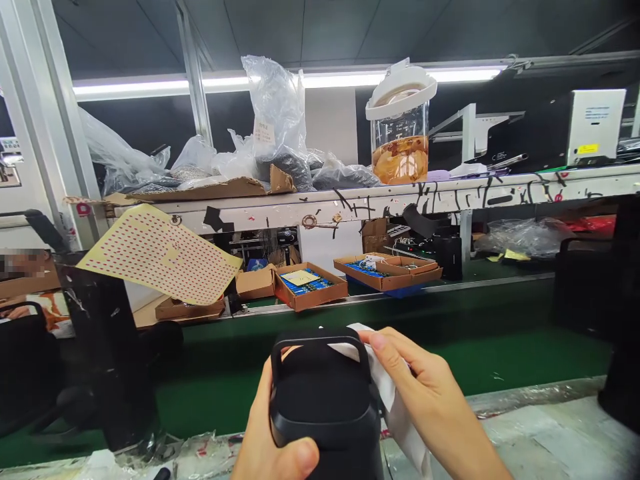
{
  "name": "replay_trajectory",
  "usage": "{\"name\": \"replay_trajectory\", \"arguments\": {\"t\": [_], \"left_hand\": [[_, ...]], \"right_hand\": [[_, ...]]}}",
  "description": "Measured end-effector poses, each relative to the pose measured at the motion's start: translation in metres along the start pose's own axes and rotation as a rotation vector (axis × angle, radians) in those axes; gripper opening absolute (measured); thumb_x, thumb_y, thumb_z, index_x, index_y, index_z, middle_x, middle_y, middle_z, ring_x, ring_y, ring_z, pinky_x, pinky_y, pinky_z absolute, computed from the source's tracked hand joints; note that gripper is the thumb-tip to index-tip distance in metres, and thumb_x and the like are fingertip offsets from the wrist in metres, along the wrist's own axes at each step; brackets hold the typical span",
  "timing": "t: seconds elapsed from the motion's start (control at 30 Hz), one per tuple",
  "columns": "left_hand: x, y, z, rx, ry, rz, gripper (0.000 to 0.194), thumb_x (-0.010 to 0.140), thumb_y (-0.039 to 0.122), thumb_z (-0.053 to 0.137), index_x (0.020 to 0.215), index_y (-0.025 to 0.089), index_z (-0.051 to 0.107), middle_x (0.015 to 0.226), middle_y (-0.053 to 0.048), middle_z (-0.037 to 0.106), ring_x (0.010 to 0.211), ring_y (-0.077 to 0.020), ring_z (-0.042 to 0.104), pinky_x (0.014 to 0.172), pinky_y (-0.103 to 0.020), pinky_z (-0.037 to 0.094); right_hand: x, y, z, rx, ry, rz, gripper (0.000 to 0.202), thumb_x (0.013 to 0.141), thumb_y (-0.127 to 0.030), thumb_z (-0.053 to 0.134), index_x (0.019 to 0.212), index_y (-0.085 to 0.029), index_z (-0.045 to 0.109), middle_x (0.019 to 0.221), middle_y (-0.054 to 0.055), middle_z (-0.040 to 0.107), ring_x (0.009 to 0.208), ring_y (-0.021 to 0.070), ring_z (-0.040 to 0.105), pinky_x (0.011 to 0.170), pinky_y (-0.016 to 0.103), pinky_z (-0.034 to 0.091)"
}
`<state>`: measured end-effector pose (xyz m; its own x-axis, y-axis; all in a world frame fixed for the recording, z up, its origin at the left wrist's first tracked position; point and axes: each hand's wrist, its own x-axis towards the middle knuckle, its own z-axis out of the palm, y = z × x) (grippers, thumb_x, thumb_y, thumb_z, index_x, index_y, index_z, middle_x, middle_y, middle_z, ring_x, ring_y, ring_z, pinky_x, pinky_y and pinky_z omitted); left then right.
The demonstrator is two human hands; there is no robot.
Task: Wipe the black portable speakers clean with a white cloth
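A black speaker-like device with a carrying handle on top is held up in front of me, over the near edge of the bench. My left hand wraps round its left side, thumb across the front. At the upper right corner, my right hand pinches a white cloth against the handle. The cloth hangs down along the device's right side, and part of it shows behind the handle. The fingertips of my left hand behind the device are hidden.
A green conveyor belt runs across. Beyond it sit two cardboard trays with blue parts. A yellow sticker sheet hangs from the shelf edge. Plastic bags and a jug of amber liquid stand above. More black devices flank the belt.
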<state>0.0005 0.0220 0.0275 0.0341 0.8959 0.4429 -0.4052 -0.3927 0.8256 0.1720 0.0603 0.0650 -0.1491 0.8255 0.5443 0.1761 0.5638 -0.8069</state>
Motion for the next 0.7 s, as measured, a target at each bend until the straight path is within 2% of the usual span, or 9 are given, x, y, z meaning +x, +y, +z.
{"name": "replay_trajectory", "arguments": {"t": [0.17,0.37,0.53,0.7], "left_hand": [[0.0,-0.001,-0.005,0.04,-0.027,-0.018,0.079,0.058,0.053,0.079,0.127,0.025,0.049,0.122,-0.014,0.063,0.117,-0.0385,0.057,0.1,-0.051,0.043],[0.0,0.004,-0.003,0.035,-0.046,-0.025,0.077,0.059,0.05,0.079,0.126,0.026,0.05,0.123,-0.013,0.063,0.117,-0.0388,0.057,0.101,-0.051,0.043],[-0.003,0.006,0.005,0.029,-0.047,-0.01,0.072,0.06,0.047,0.079,0.124,0.028,0.051,0.12,-0.012,0.064,0.116,-0.038,0.058,0.099,-0.051,0.044],[-0.004,0.003,0.011,-0.038,-0.06,0.035,0.069,0.063,0.043,0.079,0.123,0.028,0.049,0.118,-0.011,0.065,0.118,-0.0369,0.057,0.097,-0.047,0.046]], "right_hand": [[0.0,0.002,-0.001,0.008,0.026,0.043,0.041,0.091,-0.056,0.048,0.095,-0.024,0.074,0.077,0.0,0.062,0.084,0.0187,0.061,0.067,0.021,0.047],[-0.002,0.0,0.001,0.043,0.017,0.089,0.045,0.089,-0.059,0.047,0.086,-0.021,0.07,0.079,0.002,0.064,0.069,0.0176,0.057,0.061,0.025,0.048],[-0.003,-0.003,0.0,0.044,0.006,0.04,0.043,0.09,-0.057,0.047,0.076,-0.02,0.064,0.083,0.004,0.063,0.08,0.0188,0.059,0.064,0.023,0.047],[-0.005,-0.006,-0.002,0.064,-0.039,-0.011,0.04,0.092,-0.053,0.048,0.083,-0.021,0.069,0.077,0.002,0.059,0.073,0.0169,0.054,0.063,0.023,0.045]]}}
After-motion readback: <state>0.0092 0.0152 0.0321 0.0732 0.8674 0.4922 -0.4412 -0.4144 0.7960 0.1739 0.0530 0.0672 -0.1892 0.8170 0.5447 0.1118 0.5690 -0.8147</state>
